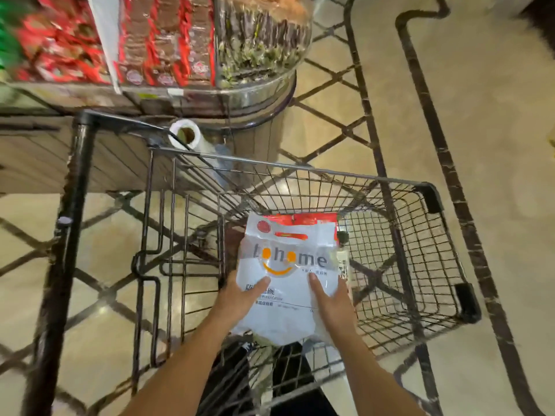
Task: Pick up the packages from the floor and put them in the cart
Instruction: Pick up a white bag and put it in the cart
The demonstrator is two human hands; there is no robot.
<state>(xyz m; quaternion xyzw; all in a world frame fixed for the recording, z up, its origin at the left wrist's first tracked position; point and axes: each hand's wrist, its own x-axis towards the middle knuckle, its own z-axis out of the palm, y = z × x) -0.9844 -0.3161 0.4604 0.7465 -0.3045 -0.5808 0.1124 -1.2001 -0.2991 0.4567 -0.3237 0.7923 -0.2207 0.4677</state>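
I hold a white plastic package printed with grey letters and an orange smile over the wire basket of the cart. My left hand grips its left edge, thumb on top. My right hand grips its right side, thumb on the front. Under the white package a red package shows at its far edge, lying in the basket. The lower part of the white package hangs toward me over the basket's near side.
The cart's dark handle bar runs down the left. A display stand with red packets and a clear round bin stands beyond the cart. A roll of thin plastic bags hangs by it. Tiled floor with dark lines lies to the right.
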